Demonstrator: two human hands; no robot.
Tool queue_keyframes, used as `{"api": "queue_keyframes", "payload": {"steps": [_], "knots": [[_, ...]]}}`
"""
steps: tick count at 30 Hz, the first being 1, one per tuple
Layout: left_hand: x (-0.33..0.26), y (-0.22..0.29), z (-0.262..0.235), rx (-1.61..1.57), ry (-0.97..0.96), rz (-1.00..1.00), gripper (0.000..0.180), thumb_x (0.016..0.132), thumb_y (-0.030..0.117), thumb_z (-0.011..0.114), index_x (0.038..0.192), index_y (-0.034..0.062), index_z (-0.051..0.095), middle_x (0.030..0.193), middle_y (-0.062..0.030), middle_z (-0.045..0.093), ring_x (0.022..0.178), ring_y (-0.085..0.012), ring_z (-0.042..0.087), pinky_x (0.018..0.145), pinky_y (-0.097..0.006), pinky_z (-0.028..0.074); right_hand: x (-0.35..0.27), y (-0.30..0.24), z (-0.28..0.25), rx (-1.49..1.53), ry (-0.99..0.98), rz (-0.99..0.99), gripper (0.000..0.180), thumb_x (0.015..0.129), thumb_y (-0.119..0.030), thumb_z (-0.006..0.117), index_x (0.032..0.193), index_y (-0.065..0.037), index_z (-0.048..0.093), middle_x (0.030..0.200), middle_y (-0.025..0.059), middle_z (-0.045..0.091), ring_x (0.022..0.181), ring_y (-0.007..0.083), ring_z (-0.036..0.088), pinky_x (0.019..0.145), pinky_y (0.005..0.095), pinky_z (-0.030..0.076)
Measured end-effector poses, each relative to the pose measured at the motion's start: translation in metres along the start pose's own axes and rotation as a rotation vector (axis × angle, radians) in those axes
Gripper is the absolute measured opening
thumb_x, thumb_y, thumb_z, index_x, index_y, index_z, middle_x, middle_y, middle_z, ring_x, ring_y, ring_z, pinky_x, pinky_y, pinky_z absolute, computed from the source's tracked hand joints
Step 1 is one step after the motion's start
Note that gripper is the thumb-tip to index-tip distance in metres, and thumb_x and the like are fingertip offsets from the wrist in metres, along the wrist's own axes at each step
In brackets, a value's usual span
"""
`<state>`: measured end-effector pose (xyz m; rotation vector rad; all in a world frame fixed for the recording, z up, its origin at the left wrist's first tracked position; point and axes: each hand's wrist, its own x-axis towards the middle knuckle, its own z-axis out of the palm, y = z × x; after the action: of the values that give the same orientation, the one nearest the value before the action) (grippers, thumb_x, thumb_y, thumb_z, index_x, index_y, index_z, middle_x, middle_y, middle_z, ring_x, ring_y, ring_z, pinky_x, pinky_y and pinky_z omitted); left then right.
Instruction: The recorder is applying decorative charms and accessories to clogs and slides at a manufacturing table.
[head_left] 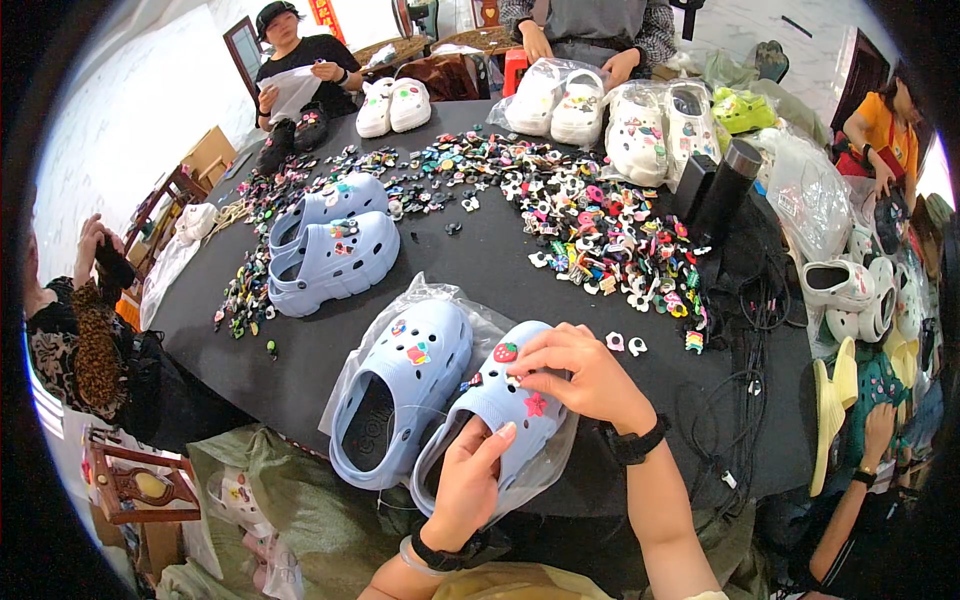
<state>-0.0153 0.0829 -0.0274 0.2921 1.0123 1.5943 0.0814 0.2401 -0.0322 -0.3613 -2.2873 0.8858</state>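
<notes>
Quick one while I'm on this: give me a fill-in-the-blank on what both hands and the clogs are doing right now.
1. The left hand steadies the right-side blue clog at its ___ end.
2. The right hand presses on that clog's ___.
3. Both near clogs lie on a clear ___ bag.
4. The tablecloth is ___.

Missing: heel; top; plastic; black

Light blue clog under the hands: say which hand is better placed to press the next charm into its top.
Probably the right hand: its fingertips already rest on top of the light blue clog, beside the strawberry charm and pink star charm. The left hand grips the clog's heel opening, steadying it.
</notes>
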Motion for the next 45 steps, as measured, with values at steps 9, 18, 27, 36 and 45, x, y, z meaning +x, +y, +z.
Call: {"api": "queue_keyframes", "payload": {"steps": [9, 18, 27, 36, 45], "knots": [[0.000, -0.001, 0.000, 0.004, 0.000, -0.019, 0.043, 0.087, 0.010, 0.049, 0.126, -0.0043, 0.038, 0.119, -0.0084, 0.048, 0.109, -0.0157, 0.047, 0.094, -0.031, 0.035, -0.001, -0.006, 0.001, 0.187, 0.004, -0.025, 0.010, 0.072, -0.012, 0.066, 0.081, -0.011, 0.068, 0.083, 0.0030, 0.060, 0.085, 0.0196, 0.055, 0.081, 0.0316, 0.039], [0.001, 0.000, 0.000, 0.009, -0.018, 0.001, 0.043, 0.087, 0.011, 0.050, 0.125, -0.0043, 0.038, 0.119, -0.0085, 0.049, 0.109, -0.0157, 0.047, 0.094, -0.031, 0.035, 0.000, -0.003, 0.005, 0.186, 0.002, 0.004, 0.013, 0.070, -0.007, 0.068, 0.083, -0.010, 0.069, 0.081, 0.0026, 0.057, 0.078, 0.0192, 0.053, 0.072, 0.0295, 0.042], [0.000, 0.000, 0.000, -0.013, 0.007, -0.005, 0.041, 0.086, 0.010, 0.050, 0.124, -0.0039, 0.041, 0.115, -0.0084, 0.051, 0.105, -0.0153, 0.050, 0.091, -0.030, 0.038, 0.000, -0.006, 0.009, 0.233, 0.006, 0.085, 0.009, 0.073, -0.013, 0.065, 0.081, -0.010, 0.067, 0.075, 0.0048, 0.057, 0.070, 0.0201, 0.055, 0.065, 0.0309, 0.041], [0.005, -0.003, -0.005, -0.013, 0.030, -0.046, 0.041, 0.083, 0.010, 0.053, 0.121, -0.0031, 0.045, 0.111, -0.0057, 0.054, 0.099, -0.0120, 0.051, 0.085, -0.026, 0.039, 0.001, -0.015, 0.009, 0.235, -0.009, 0.184, 0.007, 0.072, -0.009, 0.065, 0.079, -0.007, 0.066, 0.070, 0.0068, 0.054, 0.064, 0.0209, 0.054, 0.058, 0.0303, 0.042], [0.006, -0.008, -0.008, 0.055, 0.058, 0.009, 0.035, 0.084, 0.011, 0.052, 0.117, -0.0019, 0.051, 0.099, -0.0002, 0.056, 0.084, -0.0051, 0.048, 0.076, -0.019, 0.036, 0.038, -0.016, -0.004, 0.041, -0.396, 0.162, 0.018, 0.068, -0.007, 0.068, 0.083, -0.004, 0.058, 0.073, 0.0053, 0.050, 0.068, 0.0182, 0.052, 0.061, 0.0304, 0.042]]}}
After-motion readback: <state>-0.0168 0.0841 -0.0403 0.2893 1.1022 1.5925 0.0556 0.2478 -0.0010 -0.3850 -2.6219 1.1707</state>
